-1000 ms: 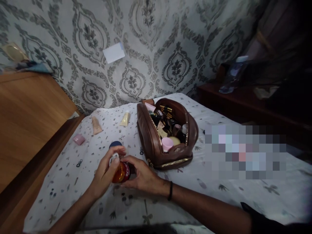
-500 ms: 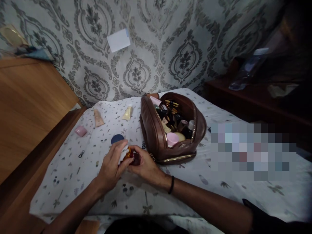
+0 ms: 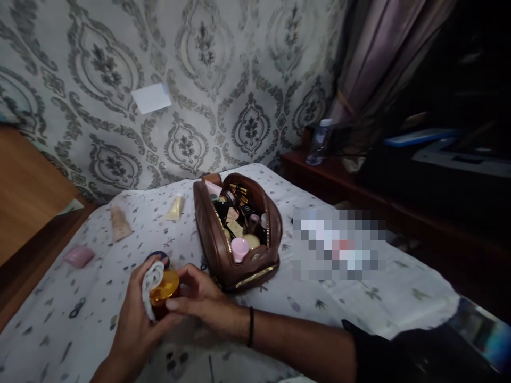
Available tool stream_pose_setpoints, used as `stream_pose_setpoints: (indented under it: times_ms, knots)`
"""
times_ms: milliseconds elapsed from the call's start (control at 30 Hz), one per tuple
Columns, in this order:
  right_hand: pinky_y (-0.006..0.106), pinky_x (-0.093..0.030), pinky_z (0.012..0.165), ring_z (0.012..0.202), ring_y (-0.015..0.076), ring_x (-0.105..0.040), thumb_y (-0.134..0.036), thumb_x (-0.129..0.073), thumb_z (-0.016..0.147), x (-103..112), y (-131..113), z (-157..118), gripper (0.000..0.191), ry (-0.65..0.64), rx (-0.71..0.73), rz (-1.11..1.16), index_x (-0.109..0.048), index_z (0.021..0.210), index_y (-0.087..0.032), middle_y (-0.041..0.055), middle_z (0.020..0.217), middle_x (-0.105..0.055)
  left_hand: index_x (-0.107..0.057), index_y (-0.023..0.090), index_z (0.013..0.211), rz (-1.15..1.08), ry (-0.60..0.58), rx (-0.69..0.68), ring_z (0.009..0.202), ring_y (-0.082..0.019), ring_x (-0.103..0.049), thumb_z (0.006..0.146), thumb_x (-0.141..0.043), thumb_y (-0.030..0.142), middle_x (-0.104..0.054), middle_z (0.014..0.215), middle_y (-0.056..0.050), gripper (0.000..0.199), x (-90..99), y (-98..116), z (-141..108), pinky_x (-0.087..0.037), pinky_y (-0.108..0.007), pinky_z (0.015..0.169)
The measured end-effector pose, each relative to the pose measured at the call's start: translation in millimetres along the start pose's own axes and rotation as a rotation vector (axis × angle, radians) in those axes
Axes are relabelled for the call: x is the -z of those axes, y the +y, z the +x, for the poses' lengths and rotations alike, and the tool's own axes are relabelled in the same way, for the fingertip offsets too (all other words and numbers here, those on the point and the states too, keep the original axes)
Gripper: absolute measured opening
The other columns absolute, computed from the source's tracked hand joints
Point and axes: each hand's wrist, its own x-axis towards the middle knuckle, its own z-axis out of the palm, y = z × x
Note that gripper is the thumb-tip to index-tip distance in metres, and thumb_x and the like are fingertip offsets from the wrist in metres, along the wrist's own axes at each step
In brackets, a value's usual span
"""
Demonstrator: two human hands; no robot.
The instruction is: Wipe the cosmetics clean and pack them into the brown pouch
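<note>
An amber jar (image 3: 167, 287) with a shiny orange-yellow top is between my two hands. My right hand (image 3: 205, 300), with a black band at its wrist, grips the jar from the right with thumb and fingers. My left hand (image 3: 133, 314) presses a folded white cloth (image 3: 152, 279) against the jar's left side. Just behind the jar, a dark blue round object (image 3: 162, 259) is partly hidden by my left fingers. To the right of my hands stands a brown cosmetic bag (image 3: 207, 234), unzipped and filled with makeup items, including a pink round container (image 3: 240, 249) near its front.
On the patterned white sheet (image 3: 295, 330) lie a cream tube (image 3: 175, 208), a beige tube (image 3: 120, 224) and a pink item (image 3: 79, 256). Right of the bag is a blurred-out patch. A clear bottle (image 3: 318, 143) stands on the dark red furniture at the back right.
The view has swung right, so things sit further left. The jar is turned so its amber top shows more, and the white cloth is more visible in my left hand.
</note>
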Motion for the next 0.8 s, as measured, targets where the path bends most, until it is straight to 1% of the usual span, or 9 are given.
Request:
stream_pose_setpoints:
  times_ms: [33,100,200,300,433,533,633,700,800]
  knots:
    - [0.037,-0.046,0.101,0.103,0.0186,-0.066,-0.043,-0.094,0.056,0,1,0,0.057,0.015,0.004,0.028,-0.057,0.093,-0.022,0.0007,0.106,-0.068,-0.034,0.019,0.148,0.023,0.007,0.002,0.114,-0.034,-0.066,0.086,-0.062,0.058,-0.06,0.132,-0.02,0.078,-1.1,-1,-1,-0.059,-0.051,0.091]
    - [0.035,-0.046,0.099,0.1,0.0175,-0.065,-0.044,-0.095,0.054,-1,3,1,0.056,0.039,0.009,0.097,-0.057,0.09,-0.021,-0.0002,0.102,-0.068,-0.035,0.018,0.148,0.099,0.012,-0.013,0.109,-0.034,-0.069,0.086,-0.063,0.056,-0.063,0.128,-0.019,0.079,-1.6,-4,-2,-0.061,-0.051,0.087]
    - [0.033,-0.048,0.094,0.091,0.0152,-0.065,-0.044,-0.094,0.057,-2,5,4,0.052,0.046,0.009,0.206,-0.056,0.084,-0.02,-0.0022,0.093,-0.067,-0.036,0.019,0.147,0.221,-0.071,-0.054,0.106,-0.032,-0.072,0.088,-0.063,0.051,-0.065,0.128,-0.018,0.072,1.4,-10,-1,-0.064,-0.048,0.083]
    - [0.031,-0.049,0.09,0.086,0.0138,-0.065,-0.04,-0.095,0.056,-1,5,6,0.051,0.059,-0.017,0.266,-0.058,0.083,-0.019,-0.0026,0.089,-0.066,-0.036,0.022,0.148,0.281,-0.13,-0.101,0.111,-0.032,-0.07,0.088,-0.065,0.045,-0.064,0.133,-0.016,0.07,4.2,-12,-1,-0.063,-0.045,0.085]
    - [0.029,-0.048,0.086,0.086,0.0134,-0.064,-0.037,-0.099,0.046,0,1,5,0.059,0.134,-0.085,0.191,-0.067,0.092,-0.018,-0.001,0.094,-0.067,-0.036,0.028,0.151,0.264,-0.093,-0.119,0.11,-0.031,-0.071,0.086,-0.067,0.04,-0.066,0.134,-0.01,0.073,5.9,-12,-4,-0.064,-0.044,0.083]
    - [0.033,-0.047,0.092,0.085,0.0143,-0.063,-0.041,-0.097,0.049,0,-5,3,0.062,0.087,-0.117,0.153,-0.071,0.1,-0.018,0.0004,0.095,-0.069,-0.033,0.033,0.153,0.295,-0.074,-0.128,0.102,-0.03,-0.074,0.087,-0.065,0.043,-0.07,0.128,-0.007,0.074,8.1,-16,-9,-0.066,-0.043,0.076]
    - [0.035,-0.045,0.095,0.081,0.014,-0.063,-0.042,-0.097,0.049,-1,-10,3,0.062,0.042,-0.125,0.166,-0.073,0.1,-0.017,0.001,0.094,-0.07,-0.027,0.034,0.156,0.337,-0.057,-0.127,0.096,-0.03,-0.076,0.09,-0.06,0.048,-0.071,0.127,-0.007,0.075,9.2,-23,-17,-0.066,-0.043,0.07]
    - [0.032,-0.046,0.091,0.078,0.0125,-0.062,-0.041,-0.098,0.046,0,-11,4,0.061,0.06,-0.116,0.151,-0.073,0.097,-0.016,0.0003,0.092,-0.07,-0.026,0.033,0.157,0.378,-0.004,-0.088,0.094,-0.031,-0.077,0.092,-0.06,0.045,-0.071,0.127,-0.008,0.074,8.6,-24,-24,-0.066,-0.045,0.07]
    - [0.025,-0.046,0.074,0.072,0.0098,-0.061,-0.042,-0.099,0.042,0,-10,7,0.06,0.074,-0.111,0.135,-0.072,0.09,-0.016,-0.0023,0.083,-0.069,-0.032,0.033,0.155,0.341,0.057,-0.113,0.097,-0.032,-0.076,0.092,-0.063,0.034,-0.069,0.13,-0.008,0.07,7.8,-20,-28,-0.065,-0.047,0.08]
